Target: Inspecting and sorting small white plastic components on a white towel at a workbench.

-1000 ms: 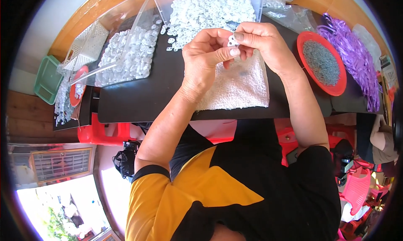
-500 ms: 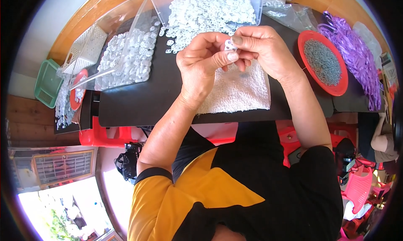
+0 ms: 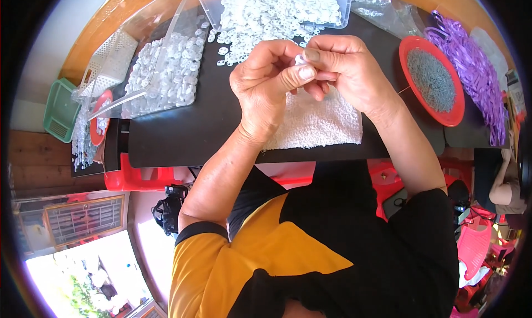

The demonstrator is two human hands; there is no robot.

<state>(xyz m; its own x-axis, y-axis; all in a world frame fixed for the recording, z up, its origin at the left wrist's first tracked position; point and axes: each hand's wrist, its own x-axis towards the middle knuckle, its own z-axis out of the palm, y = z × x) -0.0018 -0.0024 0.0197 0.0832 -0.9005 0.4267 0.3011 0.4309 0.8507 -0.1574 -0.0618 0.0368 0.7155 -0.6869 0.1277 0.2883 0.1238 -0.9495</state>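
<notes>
My left hand [image 3: 266,82] and my right hand [image 3: 352,68] meet above a white towel [image 3: 324,126] on the dark table. Between their fingertips is a small white plastic piece [image 3: 300,58], mostly covered by the thumbs. Thumb and finger of my left hand pinch it from one side. My right thumb and fingers close on it from the other side. Whether a smaller part is also in the right fingers is hidden. Just beyond the hands, a loose heap of similar white plastic pieces [image 3: 238,43] spills from a clear bin [image 3: 346,13].
At right, a red plate [image 3: 451,117] holds many small grey metal screws or pins [image 3: 432,79], beside a bundle of purple ribbons [image 3: 471,68]. To the left are a clear box [image 3: 191,103] of white pieces, a white basket [image 3: 111,63] and a green basket [image 3: 61,110].
The hands stay together at nearly the same spot. The white plastic piece is now more covered by the fingers. The whole view has shifted slightly.
</notes>
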